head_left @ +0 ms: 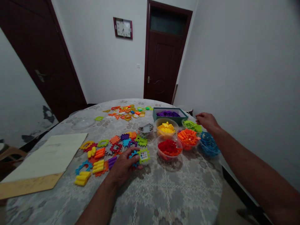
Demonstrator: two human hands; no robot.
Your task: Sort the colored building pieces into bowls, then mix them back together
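My left hand [125, 165] is closed around a small joined pair of plastic building pieces, a blue one mostly under the fingers and a lime green piece [144, 155] with toothed edges and a printed label. Out to the right, my right hand [207, 121] is raised just beside the bowl of lime green pieces [192, 125]. Its fingers are curled together, and what they hold, if anything, is hidden. Below that wrist sits a bowl of blue pieces [209, 144]. Left of my left hand lie yellow tube pieces [98, 166] and a blue frame piece [83, 167].
Clear bowls hold red pieces [169, 147], orange pieces [188, 137], yellow pieces [166, 127] and grey pieces [145, 128]. A dark green box [170, 119] contains purple pieces. Mixed pieces [127, 112] are spread at the back. A large paper sheet [47, 154] lies left.
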